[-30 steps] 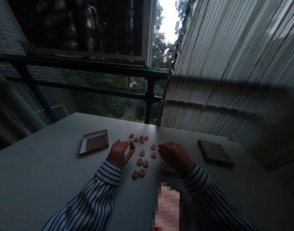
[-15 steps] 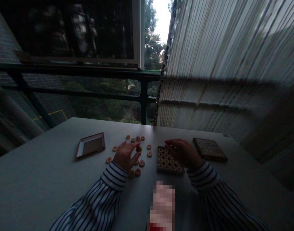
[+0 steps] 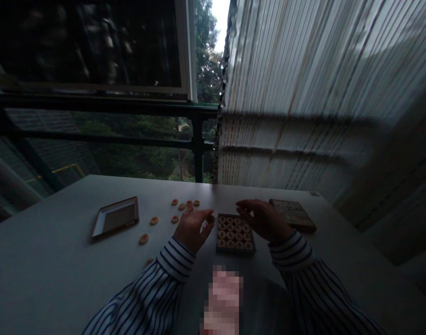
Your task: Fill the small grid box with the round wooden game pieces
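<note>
My left hand pinches a round game piece between thumb and fingertips, just left of a square box. That box holds rows of round wooden pieces with dark marks. To its right, my right hand hovers with thumb and fingers apart and nothing visible between them. Loose round pieces lie left of and behind my left hand, among them one with a red mark and another nearer me. My left hand and sleeve hide part of the table there.
A shallow open tray lies at the left of the white table. Behind my right hand is a flat patterned lid or box. A railing and a striped curtain stand beyond the table.
The view has turned slightly right. My left hand has moved right, bringing the pinched piece close to the box. My right hand has drawn back from over the box toward its right side.
</note>
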`<state>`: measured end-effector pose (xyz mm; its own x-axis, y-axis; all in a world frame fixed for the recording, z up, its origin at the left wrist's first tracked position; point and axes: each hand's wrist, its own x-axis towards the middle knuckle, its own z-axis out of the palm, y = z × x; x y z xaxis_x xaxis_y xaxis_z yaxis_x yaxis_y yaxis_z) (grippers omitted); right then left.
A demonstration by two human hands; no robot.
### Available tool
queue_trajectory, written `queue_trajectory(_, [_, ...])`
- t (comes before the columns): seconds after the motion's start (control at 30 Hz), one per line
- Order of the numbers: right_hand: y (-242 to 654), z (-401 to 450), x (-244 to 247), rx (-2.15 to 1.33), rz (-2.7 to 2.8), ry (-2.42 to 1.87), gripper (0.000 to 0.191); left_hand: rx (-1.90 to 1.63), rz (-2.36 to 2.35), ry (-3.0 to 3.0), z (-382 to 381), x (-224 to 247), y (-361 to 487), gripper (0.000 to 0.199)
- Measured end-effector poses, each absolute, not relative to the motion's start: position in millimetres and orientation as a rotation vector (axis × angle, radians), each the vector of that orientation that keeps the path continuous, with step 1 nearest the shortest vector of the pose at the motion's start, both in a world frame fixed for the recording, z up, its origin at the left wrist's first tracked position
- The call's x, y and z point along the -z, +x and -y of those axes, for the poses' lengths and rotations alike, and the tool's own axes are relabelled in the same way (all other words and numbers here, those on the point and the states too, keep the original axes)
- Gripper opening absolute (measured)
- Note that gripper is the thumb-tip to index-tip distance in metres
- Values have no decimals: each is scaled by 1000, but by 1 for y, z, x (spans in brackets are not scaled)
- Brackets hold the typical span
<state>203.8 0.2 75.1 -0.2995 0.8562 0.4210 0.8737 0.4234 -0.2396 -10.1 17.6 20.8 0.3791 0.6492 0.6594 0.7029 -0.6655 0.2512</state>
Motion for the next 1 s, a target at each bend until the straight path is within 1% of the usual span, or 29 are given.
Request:
queue_trajectory(0.2, [207,-1,-76,37,2192,-1474,26,1250,1269,-2583,-23,-21,10,27])
queue_trajectory(0.37, [209,-4,-73,35,2191,-1506,26,1348,1272,-2537,-27,-4,18,28])
queue_trajectory(0.6, [207,-8,-66,2,2209,-1527,26,1351,1153,-2447,-27,17,15,26])
queue_trajectory(0.8, [201,-10,-58,-98,2255,-1464,24,1426,1144,-2401,-24,22,16,24])
queue_trajectory(1.0, [190,-6,-53,-324,2293,-1361,23,1501,1086,-2437,-22,26,18,26])
